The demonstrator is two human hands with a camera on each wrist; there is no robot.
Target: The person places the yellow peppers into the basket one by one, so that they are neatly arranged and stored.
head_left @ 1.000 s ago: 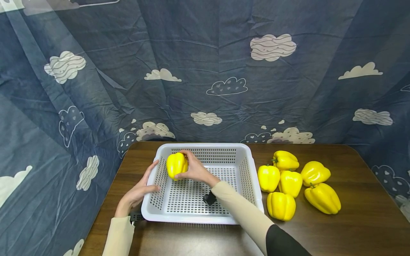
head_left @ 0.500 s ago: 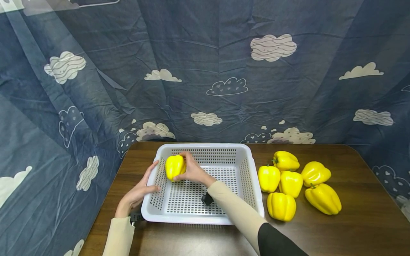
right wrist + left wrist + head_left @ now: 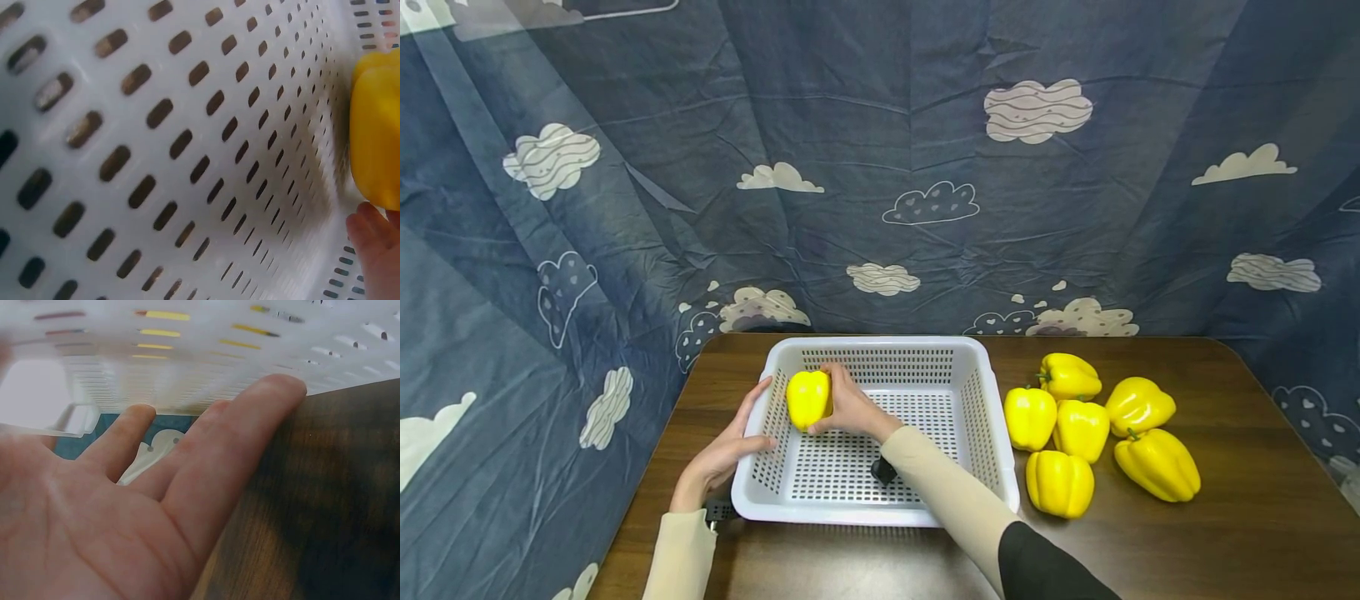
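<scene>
Right hand (image 3: 848,408) curled round a yellow bell pepper (image 3: 808,398), grasping it from its right side, down inside the white perforated basket (image 3: 985,417) at the far left corner, close against the left wall. Pepper glossy, smooth, bright even yellow, lobed and blocky, upright as far as could be told; stem hidden from the head camera. In the right wrist view, the same pepper (image 3: 377,134) seen as a rounded yellow bulk near the slotted basket floor (image 3: 156,125), a fingertip (image 3: 373,247) below it; contact with the floor could not be told. Left hand (image 3: 722,454) spread flat, fingers straight, pressed against the outside of the basket's left wall, gripping nothing. Five more yellow peppers (image 3: 1078,429) clustered on the dark wooden table (image 3: 1225,542) just right of the basket. Blue cloud-printed cloth (image 3: 880,167) behind.
</scene>
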